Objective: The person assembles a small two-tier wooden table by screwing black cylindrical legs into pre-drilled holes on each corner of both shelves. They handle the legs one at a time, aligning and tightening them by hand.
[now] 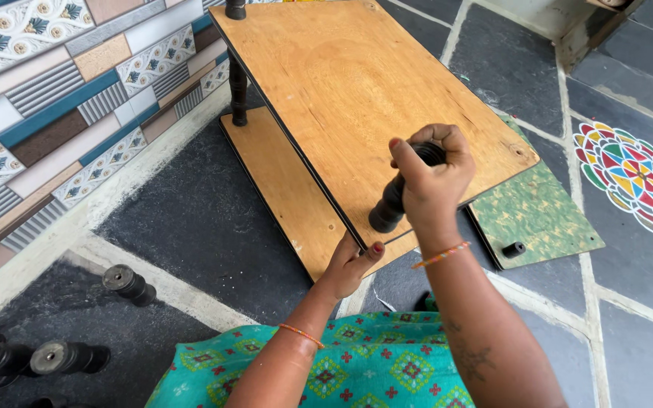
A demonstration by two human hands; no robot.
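My right hand [432, 177] is shut around the top of a black turned spindle [391, 204] that stands tilted on the near corner of the upper plywood board [364, 83]. My left hand [353, 264] grips that board's near edge from below, thumb on top. A lower plywood board [281, 181] lies beneath, joined to the upper one by a black spindle [237, 91] at the far left.
A green-patterned board [538, 215] with a black knob [513, 248] lies on the dark stone floor at right. Several loose black spindles [62, 357] lie at lower left, one more [128, 284] nearby. A patterned tiled wall [54, 98] runs along the left. A coloured floor drawing [632, 177] is at right.
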